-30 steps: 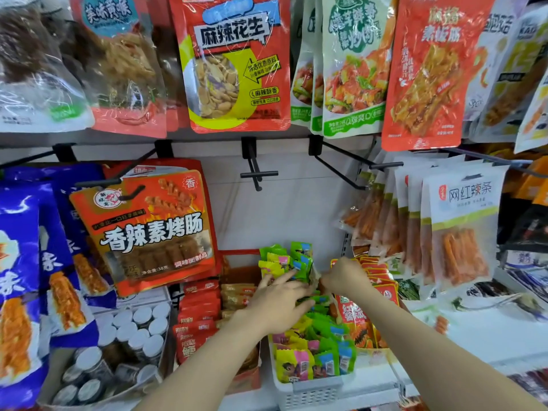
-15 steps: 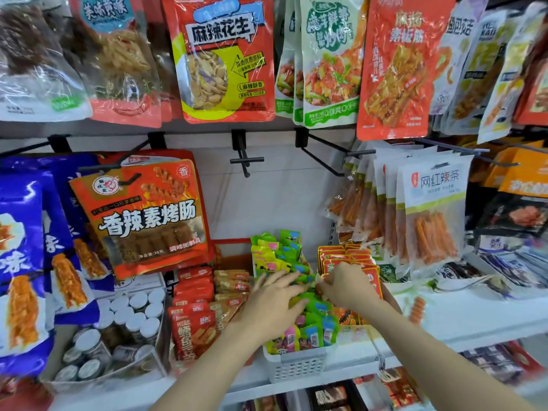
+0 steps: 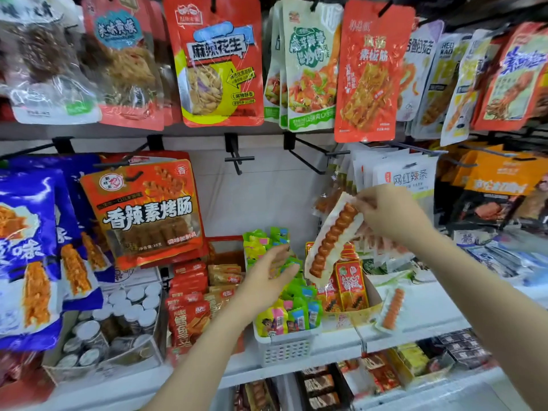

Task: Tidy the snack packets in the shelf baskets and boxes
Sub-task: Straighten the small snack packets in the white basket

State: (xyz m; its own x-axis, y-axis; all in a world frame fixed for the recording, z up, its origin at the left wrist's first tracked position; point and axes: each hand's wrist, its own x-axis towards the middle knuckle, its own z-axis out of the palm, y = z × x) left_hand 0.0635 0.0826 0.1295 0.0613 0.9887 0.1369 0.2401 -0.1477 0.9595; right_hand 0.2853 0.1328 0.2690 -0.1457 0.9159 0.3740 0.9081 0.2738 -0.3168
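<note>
While your right hand (image 3: pixel 388 216) pinched the top edge of a long clear sausage packet (image 3: pixel 332 237) between thumb and fingertips, the packet hung tilted above the cardboard box (image 3: pixel 369 304) of orange-red sachets (image 3: pixel 350 281). Your left hand (image 3: pixel 267 281) hovered with fingers relaxed and slightly spread, holding nothing, over the white basket (image 3: pixel 286 347) of green, pink and blue mini packets (image 3: pixel 287 317).

Surroundings: a second sausage packet (image 3: pixel 391 308) lay flat on the white shelf (image 3: pixel 430 307) just beside the box. Left of the basket stood red packets (image 3: pixel 188 287) in a box, then an open carton of small white-capped jars (image 3: pixel 130 308). A large orange hanging bag (image 3: pixel 145 209) overlapped the space above the red packets. White hanging pouches (image 3: pixel 406 179) sat directly behind your right hand and partly hid behind it. An empty black peg hook (image 3: pixel 237 157) projected from the back panel between the two hanging groups.

Change from half a second earlier: both of your hands had been down among the mini packets in the basket; your right hand had since risen with the sausage packet, and your left hand had lifted clear.
</note>
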